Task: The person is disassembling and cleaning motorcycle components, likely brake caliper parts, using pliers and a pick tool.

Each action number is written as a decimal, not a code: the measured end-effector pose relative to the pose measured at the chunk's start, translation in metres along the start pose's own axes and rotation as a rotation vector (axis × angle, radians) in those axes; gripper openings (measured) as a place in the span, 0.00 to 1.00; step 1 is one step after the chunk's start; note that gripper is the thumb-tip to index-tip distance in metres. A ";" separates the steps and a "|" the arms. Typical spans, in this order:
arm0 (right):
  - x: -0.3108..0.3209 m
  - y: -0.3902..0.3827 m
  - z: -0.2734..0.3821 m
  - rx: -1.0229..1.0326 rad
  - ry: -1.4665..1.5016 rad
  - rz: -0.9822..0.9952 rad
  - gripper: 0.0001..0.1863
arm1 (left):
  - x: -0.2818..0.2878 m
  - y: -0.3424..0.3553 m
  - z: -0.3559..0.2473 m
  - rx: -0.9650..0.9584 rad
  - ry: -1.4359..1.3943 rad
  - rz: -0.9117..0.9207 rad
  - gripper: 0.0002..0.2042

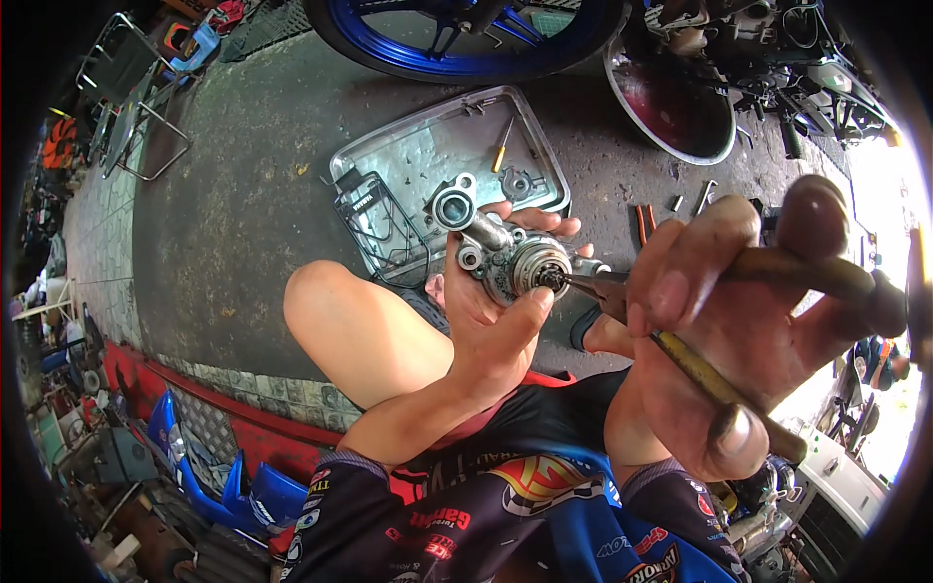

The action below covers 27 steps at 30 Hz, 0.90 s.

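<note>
My left hand (491, 330) is wrapped round a silvery metal housing (501, 243) with a round bore at one end and a ringed opening at the other, held above my legs. My right hand (724, 321) grips pliers (695, 364) with yellowish handles, large in the view at the right. The pliers' narrow jaws reach into the centre of the ringed opening, beside my left thumb. Whether the jaws grip anything there is too small to tell.
Beyond lies a metal tray (350, 153) with a screwdriver (501, 155) and a small metal part (517, 183). A blue-rimmed wheel (374, 49), a steel basin (671, 112) and motorcycle parts (797, 78) are behind. Loose tools (643, 225) lie rightward; blue panels (199, 466) sit lower left.
</note>
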State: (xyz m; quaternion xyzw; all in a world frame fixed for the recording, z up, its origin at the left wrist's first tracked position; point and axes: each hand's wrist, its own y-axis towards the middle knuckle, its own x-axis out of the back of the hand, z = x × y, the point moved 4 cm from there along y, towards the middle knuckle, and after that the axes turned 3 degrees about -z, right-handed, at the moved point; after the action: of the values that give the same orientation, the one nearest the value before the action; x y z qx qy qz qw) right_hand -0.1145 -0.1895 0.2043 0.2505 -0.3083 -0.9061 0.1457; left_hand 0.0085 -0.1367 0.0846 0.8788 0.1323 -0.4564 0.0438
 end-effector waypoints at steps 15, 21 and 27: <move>0.003 -0.001 -0.002 -0.003 0.001 0.019 0.46 | 0.002 -0.001 0.003 0.053 -0.022 -0.029 0.36; 0.002 -0.001 -0.005 -0.020 0.003 0.069 0.48 | 0.005 -0.001 0.006 0.069 -0.019 -0.001 0.36; 0.008 -0.003 0.000 -0.074 -0.023 0.121 0.46 | 0.007 0.004 0.005 0.067 0.023 0.001 0.35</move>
State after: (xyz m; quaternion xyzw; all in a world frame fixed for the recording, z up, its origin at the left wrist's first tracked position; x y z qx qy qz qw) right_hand -0.1213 -0.1912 0.1994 0.2155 -0.2910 -0.9091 0.2058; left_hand 0.0100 -0.1404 0.0756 0.8850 0.1172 -0.4504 0.0132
